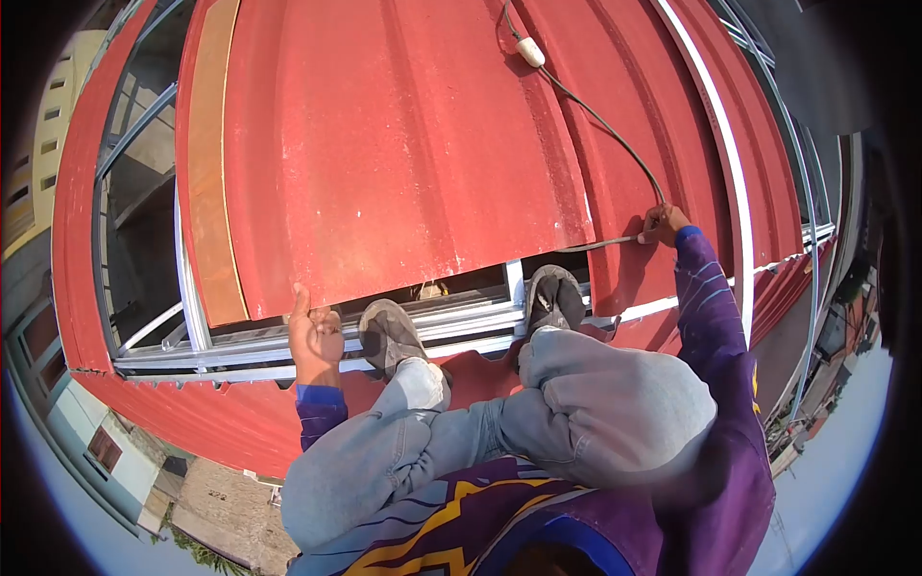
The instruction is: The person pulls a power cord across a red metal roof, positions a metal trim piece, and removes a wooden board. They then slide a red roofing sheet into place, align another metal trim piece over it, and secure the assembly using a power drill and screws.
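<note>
A large red corrugated metal sheet (384, 144) lies over a grey metal frame (461, 322). At the sheet's lower left corner is my left hand (315, 336), its thumb up against the edge and its fingers curled in. My right hand (661, 226), at the right, pinches a dark cable (615, 132) that runs up across the red sheets and also trails left under the sheet's edge. A white connector (530, 52) sits on the cable near the top. Between my hands, my two dark shoes (392, 336) rest at the frame by the sheet's lower edge.
An orange-brown strip (213, 173) lies along the sheet's left side. Open gaps in the frame show at the left and beneath the sheet's lower edge. A long white metal bar (725, 144) crosses the right side. Buildings (115, 451) stand far below.
</note>
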Motion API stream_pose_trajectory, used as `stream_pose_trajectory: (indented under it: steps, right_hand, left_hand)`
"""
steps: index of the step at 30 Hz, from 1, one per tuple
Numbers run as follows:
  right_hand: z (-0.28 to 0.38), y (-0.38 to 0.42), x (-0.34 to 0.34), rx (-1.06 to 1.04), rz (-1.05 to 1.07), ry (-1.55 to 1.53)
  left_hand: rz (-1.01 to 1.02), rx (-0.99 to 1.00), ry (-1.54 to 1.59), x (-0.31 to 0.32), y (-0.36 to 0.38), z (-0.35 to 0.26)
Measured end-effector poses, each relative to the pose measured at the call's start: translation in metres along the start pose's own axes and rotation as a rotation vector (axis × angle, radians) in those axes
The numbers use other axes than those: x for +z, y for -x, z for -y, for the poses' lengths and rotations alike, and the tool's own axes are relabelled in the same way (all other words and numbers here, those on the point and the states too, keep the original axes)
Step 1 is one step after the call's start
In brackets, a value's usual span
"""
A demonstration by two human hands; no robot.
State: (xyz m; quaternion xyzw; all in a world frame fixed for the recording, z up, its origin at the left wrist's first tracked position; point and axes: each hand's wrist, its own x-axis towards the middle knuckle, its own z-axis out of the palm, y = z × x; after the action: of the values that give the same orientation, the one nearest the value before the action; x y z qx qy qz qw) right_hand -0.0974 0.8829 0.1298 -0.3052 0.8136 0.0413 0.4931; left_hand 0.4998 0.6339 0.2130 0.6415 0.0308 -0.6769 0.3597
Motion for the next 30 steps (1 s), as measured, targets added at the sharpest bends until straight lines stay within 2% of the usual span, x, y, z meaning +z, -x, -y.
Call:
stream_pose_trajectory:
  steps: [3,7,9,10,12,13,14,16,19,23,26,27,30]
  right_hand:
    - [0.009,0.004,-0.006,-0.132,0.316,0.027]
    - [0.013,0.005,0.000,-0.083,0.328,0.100]
    - [0.014,-0.003,0.005,-0.110,0.472,0.196]
    - [0.010,-0.008,0.006,-0.114,0.479,0.187]
    - [-0.006,-0.017,-0.004,-0.097,0.259,0.140]
    - [-0.013,-0.023,-0.004,-0.026,0.068,0.038]
    - [-0.018,-0.030,-0.005,-0.036,0.066,0.039]
    - [-0.016,-0.045,-0.005,-0.071,-0.165,0.079]
    - [-0.002,-0.055,-0.007,-0.129,-0.310,0.021]
    - [0.008,-0.064,-0.023,-0.044,-0.040,0.232]
    - [-0.005,-0.079,-0.019,-0.191,-0.022,0.150]
    - [-0.001,-0.080,-0.021,-0.195,-0.055,0.161]
    - [-0.016,-0.084,-0.019,-0.230,-0.064,0.163]
  left_hand:
    - [0.003,0.003,0.043,0.003,0.004,-0.002]
    - [0.030,0.028,0.092,0.009,0.016,-0.001]
    - [0.051,0.069,0.080,0.012,0.027,-0.003]
    - [0.038,0.100,0.071,0.014,0.031,-0.004]
    - [0.024,0.160,0.062,0.018,0.034,0.001]
    - [0.014,0.155,0.078,0.015,0.035,0.002]
    - [0.015,0.164,0.082,0.015,0.035,0.005]
    - [-0.029,0.227,0.120,0.024,0.041,0.006]
    - [-0.011,0.246,0.121,0.023,0.042,0.006]
    - [-0.142,0.409,0.060,0.041,0.050,0.013]
    - [-0.195,0.506,0.051,0.029,0.042,0.018]
    - [-0.231,0.539,-0.003,0.056,0.056,0.021]
    - [-0.204,0.608,-0.090,0.055,0.066,0.022]
